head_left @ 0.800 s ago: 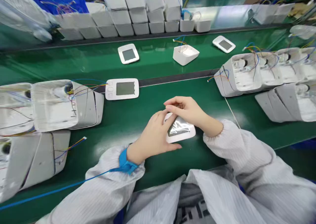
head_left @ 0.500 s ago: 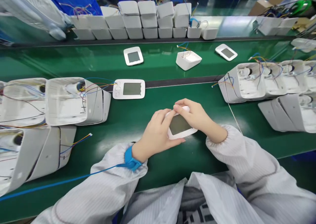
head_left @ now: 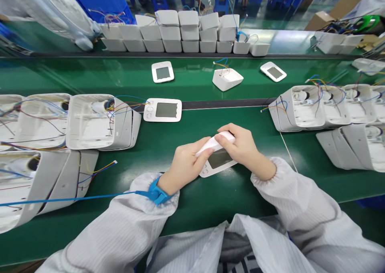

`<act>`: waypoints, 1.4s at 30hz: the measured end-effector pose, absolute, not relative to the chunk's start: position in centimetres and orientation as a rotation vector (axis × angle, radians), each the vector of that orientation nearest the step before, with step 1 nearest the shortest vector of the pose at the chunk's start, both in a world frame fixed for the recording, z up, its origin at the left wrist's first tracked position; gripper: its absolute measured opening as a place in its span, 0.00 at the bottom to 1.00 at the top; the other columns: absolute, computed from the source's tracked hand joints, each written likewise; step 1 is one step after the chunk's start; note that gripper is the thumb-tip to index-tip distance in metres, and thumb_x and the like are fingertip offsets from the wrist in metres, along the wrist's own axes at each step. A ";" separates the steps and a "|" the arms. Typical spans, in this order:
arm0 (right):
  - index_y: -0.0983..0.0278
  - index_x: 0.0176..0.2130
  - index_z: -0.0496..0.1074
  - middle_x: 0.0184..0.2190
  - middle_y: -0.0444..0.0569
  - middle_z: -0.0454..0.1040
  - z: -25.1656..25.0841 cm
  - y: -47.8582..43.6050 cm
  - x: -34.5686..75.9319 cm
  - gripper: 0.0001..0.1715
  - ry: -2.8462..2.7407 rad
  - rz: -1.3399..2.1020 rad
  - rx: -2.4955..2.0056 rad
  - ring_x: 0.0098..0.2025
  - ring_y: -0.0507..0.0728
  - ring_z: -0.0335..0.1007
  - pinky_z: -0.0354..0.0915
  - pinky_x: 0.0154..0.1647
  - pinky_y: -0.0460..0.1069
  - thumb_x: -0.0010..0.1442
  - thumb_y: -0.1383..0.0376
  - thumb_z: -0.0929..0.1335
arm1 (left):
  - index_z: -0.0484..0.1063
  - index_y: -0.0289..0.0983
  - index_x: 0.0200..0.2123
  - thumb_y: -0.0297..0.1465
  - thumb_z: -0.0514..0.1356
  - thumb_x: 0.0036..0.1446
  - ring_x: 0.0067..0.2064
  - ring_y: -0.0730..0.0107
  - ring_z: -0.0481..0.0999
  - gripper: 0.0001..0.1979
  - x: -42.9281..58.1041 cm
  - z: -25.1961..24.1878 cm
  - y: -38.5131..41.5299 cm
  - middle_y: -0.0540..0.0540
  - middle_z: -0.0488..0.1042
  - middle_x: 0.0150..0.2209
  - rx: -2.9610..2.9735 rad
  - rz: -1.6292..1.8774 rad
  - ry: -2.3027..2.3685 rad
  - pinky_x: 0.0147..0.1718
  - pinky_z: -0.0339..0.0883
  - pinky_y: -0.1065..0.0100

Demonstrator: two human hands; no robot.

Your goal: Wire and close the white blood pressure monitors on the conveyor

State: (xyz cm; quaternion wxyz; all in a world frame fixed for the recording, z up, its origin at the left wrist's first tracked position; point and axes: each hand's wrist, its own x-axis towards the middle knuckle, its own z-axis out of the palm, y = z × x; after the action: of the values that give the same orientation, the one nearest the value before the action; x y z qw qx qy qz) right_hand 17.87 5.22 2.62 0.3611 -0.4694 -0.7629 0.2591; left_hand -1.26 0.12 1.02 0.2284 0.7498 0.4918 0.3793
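Observation:
Between my two hands is a white display unit with a grey screen and small round buttons at its left end. Its near edge sits low and its white far side is tipped into sight. My left hand grips the left end, thumb and fingers closed on the casing. On the far right part, my right hand is closed too, with its thumb across the top edge. Fingers hide parts of both ends. A blue wrist strap with a cord is round my left wrist.
Left stand open white housings with wires; similar housings stand right. A white display panel lies ahead, wires at its corner. Further off are two smaller panels, a wired white shell and stacked white shells.
The display unit has tipped so its far side and lower-left buttons show. My left thumb has moved from the near edge up onto the casing. The view has shifted slightly.

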 end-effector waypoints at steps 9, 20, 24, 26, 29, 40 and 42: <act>0.63 0.40 0.76 0.39 0.49 0.80 2.1 5.9 17.9 0.22 -1.946 0.716 -1.166 0.42 0.58 0.77 0.69 0.45 0.52 0.64 0.48 0.66 | 0.75 0.40 0.54 0.39 0.53 0.67 0.38 0.67 0.81 0.18 -1.2 0.8 0.2 0.48 0.82 0.43 2.011 1.032 1.437 0.36 0.69 0.70; 0.65 0.54 0.72 0.48 0.53 0.79 1.5 7.2 18.3 0.29 -2.115 0.783 -1.258 0.49 0.62 0.76 0.68 0.50 0.54 0.64 0.47 0.68 | 0.78 0.40 0.50 0.48 0.54 0.63 0.41 0.62 0.80 0.24 -1.3 0.3 1.0 0.47 0.82 0.44 1.651 1.060 1.662 0.37 0.73 0.68; 0.62 0.63 0.64 0.55 0.53 0.75 0.0 7.6 18.4 0.38 -1.788 1.136 -1.081 0.55 0.59 0.73 0.68 0.56 0.54 0.62 0.46 0.69 | 0.76 0.41 0.51 0.49 0.53 0.64 0.46 0.58 0.79 0.23 -2.0 -0.2 1.3 0.46 0.80 0.48 1.524 1.187 1.722 0.43 0.73 0.63; 0.62 0.63 0.64 0.53 0.52 0.76 -0.3 7.5 18.4 0.41 -1.714 1.371 -0.985 0.52 0.58 0.75 0.71 0.53 0.53 0.58 0.46 0.72 | 0.73 0.43 0.54 0.48 0.52 0.65 0.51 0.55 0.77 0.23 -2.4 -0.6 1.6 0.47 0.78 0.52 1.462 1.292 1.717 0.49 0.72 0.58; 0.63 0.56 0.70 0.48 0.51 0.78 0.3 7.0 18.4 0.36 -1.804 1.319 -0.944 0.47 0.58 0.77 0.73 0.49 0.53 0.54 0.49 0.75 | 0.70 0.46 0.57 0.48 0.52 0.66 0.57 0.51 0.73 0.22 -2.6 -1.0 2.0 0.48 0.75 0.55 1.501 1.314 1.659 0.57 0.67 0.52; 0.62 0.58 0.69 0.52 0.54 0.77 2.7 5.7 19.1 0.26 -2.285 0.614 -0.735 0.51 0.59 0.75 0.70 0.52 0.54 0.64 0.56 0.70 | 0.66 0.40 0.53 0.43 0.66 0.56 0.53 0.56 0.74 0.25 -1.8 -0.8 1.4 0.41 0.73 0.51 1.960 1.320 1.454 0.54 0.70 0.56; 0.63 0.57 0.71 0.50 0.54 0.78 2.6 5.6 18.8 0.23 -2.256 0.569 -0.756 0.49 0.59 0.77 0.71 0.50 0.53 0.65 0.57 0.69 | 0.67 0.39 0.51 0.41 0.65 0.57 0.51 0.59 0.74 0.22 -1.6 -0.4 1.4 0.42 0.73 0.49 1.945 1.366 1.432 0.52 0.70 0.58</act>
State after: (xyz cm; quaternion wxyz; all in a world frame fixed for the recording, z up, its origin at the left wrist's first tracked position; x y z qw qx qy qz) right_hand 18.82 5.61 2.58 0.3404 -0.2905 -0.8671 0.2188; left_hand -1.64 1.42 -0.41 0.1824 0.6892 0.5073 0.4841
